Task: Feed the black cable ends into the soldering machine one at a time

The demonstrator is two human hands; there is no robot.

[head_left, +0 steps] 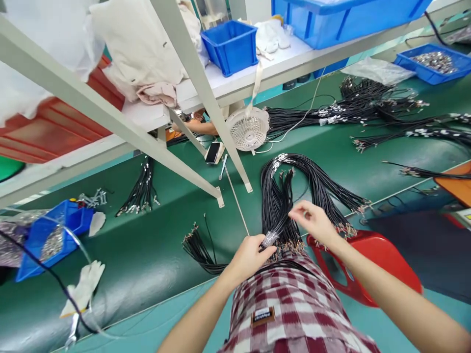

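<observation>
My left hand (253, 255) is closed around a bundle of black cables (283, 213) near its lower part, where a shiny clear wrap (270, 239) shows beside the thumb. Just right of that bundle, my right hand (314, 223) has its thumb and forefinger pinched together. Whatever may be between those fingertips is too small to make out. Beneath and around both hands, a larger bunch of black cables (316, 176) curves over the green worktop, with white tags at its bend and copper-coloured ends hanging at the table edge. Another tied bunch (195, 247) lies left of my left hand.
Shelf posts (206, 98) rise from the worktop ahead. Near them are a white fan (248, 128), a phone (212, 153) and a co-worker's arm (202, 127). Blue bins of metal parts (55, 240) and gloves (86, 289) lie left; a red stool (382, 267) stands right.
</observation>
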